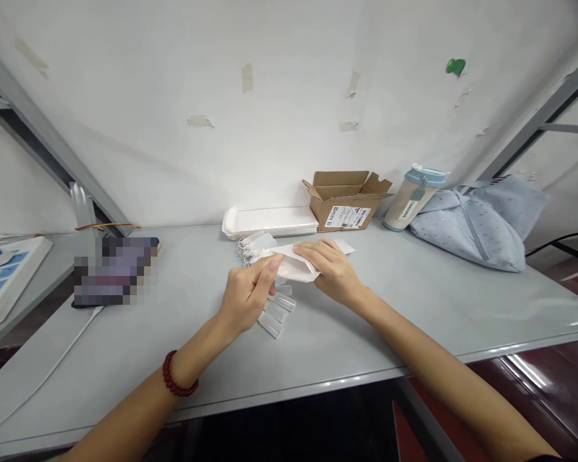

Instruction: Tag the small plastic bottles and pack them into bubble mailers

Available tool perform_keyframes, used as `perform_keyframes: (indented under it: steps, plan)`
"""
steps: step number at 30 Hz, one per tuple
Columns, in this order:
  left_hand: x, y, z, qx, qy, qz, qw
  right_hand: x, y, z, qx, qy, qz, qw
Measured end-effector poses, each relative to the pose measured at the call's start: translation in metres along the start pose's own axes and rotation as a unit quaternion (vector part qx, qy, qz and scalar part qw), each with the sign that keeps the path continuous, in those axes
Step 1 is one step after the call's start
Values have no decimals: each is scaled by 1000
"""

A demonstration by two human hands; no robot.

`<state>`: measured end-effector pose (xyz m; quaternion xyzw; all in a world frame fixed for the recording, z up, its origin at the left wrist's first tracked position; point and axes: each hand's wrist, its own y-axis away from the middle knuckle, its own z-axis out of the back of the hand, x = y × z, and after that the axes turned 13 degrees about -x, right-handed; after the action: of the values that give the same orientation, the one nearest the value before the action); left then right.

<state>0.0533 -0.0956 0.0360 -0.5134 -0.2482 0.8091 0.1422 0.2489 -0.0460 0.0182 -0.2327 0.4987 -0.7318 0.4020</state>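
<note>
Left hand [245, 292] pinches pouch [296, 268], right hand [330, 266] atop; tubes [277, 312] beneath, box [347, 199] behind.

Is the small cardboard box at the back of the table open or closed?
Open. The cardboard box has its top flaps standing up and spread outward. What is inside cannot be seen from this view.

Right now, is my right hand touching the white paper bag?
Touching. The head view shows the right hand with its fingers resting directly on the white paper bag.
</note>
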Motion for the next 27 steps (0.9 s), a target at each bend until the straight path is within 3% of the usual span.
perform_keyframes:
  steps: [4, 8, 12, 18, 20, 22, 25, 27]
  plan:
    - [6, 1, -5, -106, -25, -157, 982, -5, 2, 2, 3, -20, -3, 1000]
    - [11, 2, -10, -152, -30, -238, 959, -2, 2, 3, 2, -27, 13, 1000]
    - [13, -1, -12, -126, -69, -315, 938, 2, -1, 5, -6, -14, 26, 1000]
    - [20, -11, -20, -74, -122, -365, 920, -2, -4, 11, -35, 67, 103, 992]
    - [16, -19, -26, -45, -146, -342, 927, -6, -6, 13, -19, 93, 108, 990]
    - [6, -31, -35, 8, -167, -274, 947, -12, -8, 15, -9, 126, 74, 989]
    - [-9, -58, -53, 104, -159, -112, 975, -25, -10, 18, -9, 195, -21, 981]
    - [-15, -77, -65, 148, -92, 34, 984, -34, -11, 21, 6, 233, -80, 969]
